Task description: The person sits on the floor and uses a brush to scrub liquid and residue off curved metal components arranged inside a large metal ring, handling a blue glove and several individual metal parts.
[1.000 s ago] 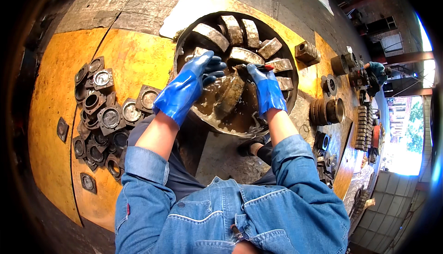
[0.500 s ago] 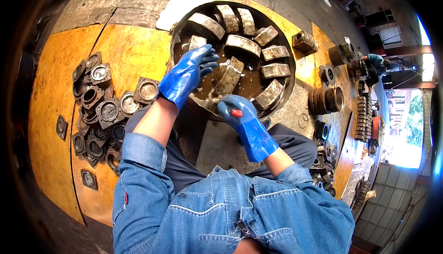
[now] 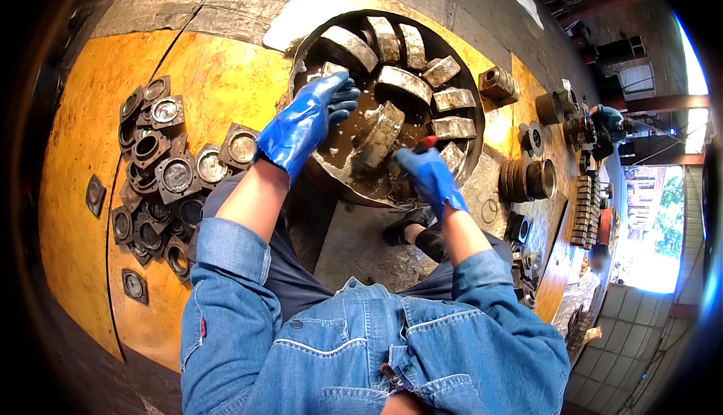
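Observation:
A round dark metal tub (image 3: pixel 297 76) lies before me, with murky brown liquid and several thick curved metal blocks in it. One wet, dirty block (image 3: pixel 379 138) stands tilted near the tub's middle, between my hands. My left hand (image 3: pixel 305 117), in a blue rubber glove, hovers over the tub's left side with fingers apart and nothing visible in it. My right hand (image 3: pixel 431 178), gloved alike, is closed round a tool with a red handle (image 3: pixel 426 142) just right of that block. The tool's working end is hidden or blurred.
Square flanged metal parts (image 3: pixel 177 178) are heaped on yellow boards (image 3: pixel 83 129) at the left. Metal rings (image 3: pixel 527 180) and a hexagonal part (image 3: pixel 498 86) stand right of the tub. Another person (image 3: pixel 608 123) is at the far right. My shoe (image 3: pixel 407 227) is below the tub.
My right hand with the red-handled tool has moved right and a little up, turning so the handle points up. My left hand has hardly moved. The tub appears slightly lower and further right in view.

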`<move>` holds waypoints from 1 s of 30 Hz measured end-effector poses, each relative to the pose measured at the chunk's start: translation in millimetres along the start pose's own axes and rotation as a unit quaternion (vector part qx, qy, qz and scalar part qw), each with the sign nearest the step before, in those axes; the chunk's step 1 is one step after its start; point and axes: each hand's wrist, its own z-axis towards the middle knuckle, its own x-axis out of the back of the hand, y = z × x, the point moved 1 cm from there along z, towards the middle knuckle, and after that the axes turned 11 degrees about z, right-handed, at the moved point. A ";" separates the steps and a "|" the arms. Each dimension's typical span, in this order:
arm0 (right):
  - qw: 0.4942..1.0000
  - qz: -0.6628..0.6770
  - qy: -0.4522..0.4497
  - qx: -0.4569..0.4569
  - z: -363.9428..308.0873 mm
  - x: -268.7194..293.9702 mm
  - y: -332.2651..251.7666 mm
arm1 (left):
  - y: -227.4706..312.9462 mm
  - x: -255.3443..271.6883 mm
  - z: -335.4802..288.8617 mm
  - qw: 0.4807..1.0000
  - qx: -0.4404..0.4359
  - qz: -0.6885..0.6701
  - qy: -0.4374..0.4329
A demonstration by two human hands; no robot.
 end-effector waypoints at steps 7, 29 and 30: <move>0.953 0.001 -0.013 0.302 -37.2 12.3 -101.4 | 3.2 -5.9 -7.4 1.000 -0.014 0.002 0.000; 0.979 0.124 0.006 0.163 -31.8 7.5 -69.7 | -0.7 -6.8 -1.6 1.000 -0.006 0.021 -0.011; 0.979 0.135 0.009 0.152 -33.1 4.6 -70.7 | 1.1 -8.7 -5.3 1.000 -0.012 0.027 -0.011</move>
